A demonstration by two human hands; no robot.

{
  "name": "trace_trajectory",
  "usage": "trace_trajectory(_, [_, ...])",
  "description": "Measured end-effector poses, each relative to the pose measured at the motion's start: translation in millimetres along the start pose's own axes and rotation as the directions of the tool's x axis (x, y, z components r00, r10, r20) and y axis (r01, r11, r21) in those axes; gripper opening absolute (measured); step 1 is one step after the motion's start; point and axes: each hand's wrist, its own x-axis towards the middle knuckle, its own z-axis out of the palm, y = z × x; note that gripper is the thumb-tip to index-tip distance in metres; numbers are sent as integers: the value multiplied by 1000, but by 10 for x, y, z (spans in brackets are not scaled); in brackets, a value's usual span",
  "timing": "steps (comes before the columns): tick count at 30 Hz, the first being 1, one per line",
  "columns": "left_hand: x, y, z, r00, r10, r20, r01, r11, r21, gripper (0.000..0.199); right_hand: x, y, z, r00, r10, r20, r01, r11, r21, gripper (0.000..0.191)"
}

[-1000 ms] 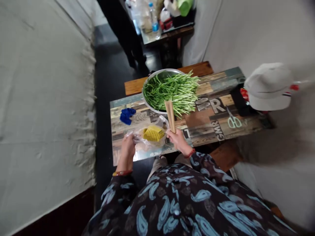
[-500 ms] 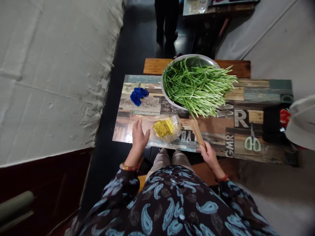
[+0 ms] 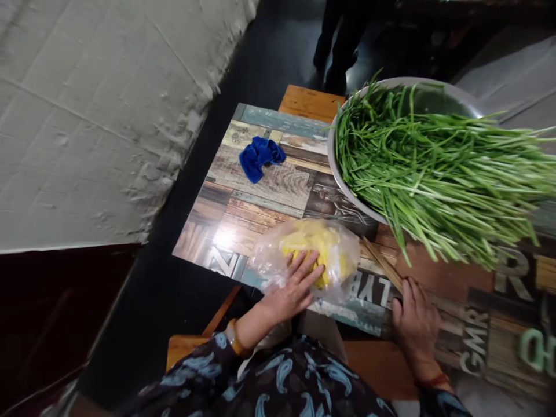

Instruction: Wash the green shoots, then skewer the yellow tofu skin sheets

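My left hand point(image 3: 295, 289) lies palm down with fingers spread on a clear plastic bag point(image 3: 264, 260). Inside the bag is something yellow and folded point(image 3: 306, 236), its kind unclear. My right hand point(image 3: 417, 318) rests at the table's near side, thumb apart from the fingers. Its fingertips touch the near end of a thin bundle of wooden sticks point(image 3: 382, 263), like skewers, lying on the table. Beyond it, a wide metal basin point(image 3: 345, 188) holds a heap of long green stalks point(image 3: 434, 168) resembling garlic chives, their pale ends hanging over the rim to the right.
A crumpled blue cloth point(image 3: 260, 157) lies on the patterned wooden table point(image 3: 260, 200). Green-handled scissors point(image 3: 536, 350) are at the right edge. A bench point(image 3: 310, 103) stands behind the table, and a person's legs point(image 3: 336, 46) are beyond. A pale wall point(image 3: 108, 116) rises at left.
My left hand has come down onto the bag from its left side. My right hand has loosened from around the sticks, which now lie lower on the table. The view has moved closer and turned left.
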Motion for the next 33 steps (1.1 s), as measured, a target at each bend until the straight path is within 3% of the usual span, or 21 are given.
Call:
trace_trajectory(6, [8,-278,-194,987,120,-104,-116,992,45,69,-109,82,205,995,28,-98,-36,996,-78,60])
trace_trajectory(10, [-81,-356,-231,958,166,-233,-131,979,157,61,-91,205,303,979,0,-203,6,1000,30,55])
trace_trajectory(12, [-148,-355,-151,943,161,-291,-106,975,195,58,-82,257,343,962,-16,-272,45,994,100,51])
trace_trajectory(15, [-193,-296,-5,948,52,-314,17,977,215,62,-74,273,387,930,-19,-366,76,987,140,46])
trace_trajectory(18, [-184,-172,55,945,-41,-324,119,967,226,72,-47,195,410,906,39,-422,15,992,124,42])
trace_trajectory(21, [-241,20,52,914,29,-404,81,964,253,66,9,56,357,916,126,-381,-96,991,96,40])
trace_trajectory(24, [-418,225,103,842,161,-515,-70,979,192,55,59,-53,204,950,166,-264,-148,985,84,38])
trace_trajectory(26, [-560,328,179,819,197,-538,-176,980,92,51,65,-82,93,950,228,-212,-187,962,197,38])
trace_trajectory(29, [-717,442,321,857,171,-485,-248,964,-98,47,-3,-98,-21,926,351,-139,-248,843,477,28])
trace_trajectory(33, [-686,599,453,925,8,-381,-181,888,-422,41,-233,-161,-95,931,354,-87,-219,735,641,28])
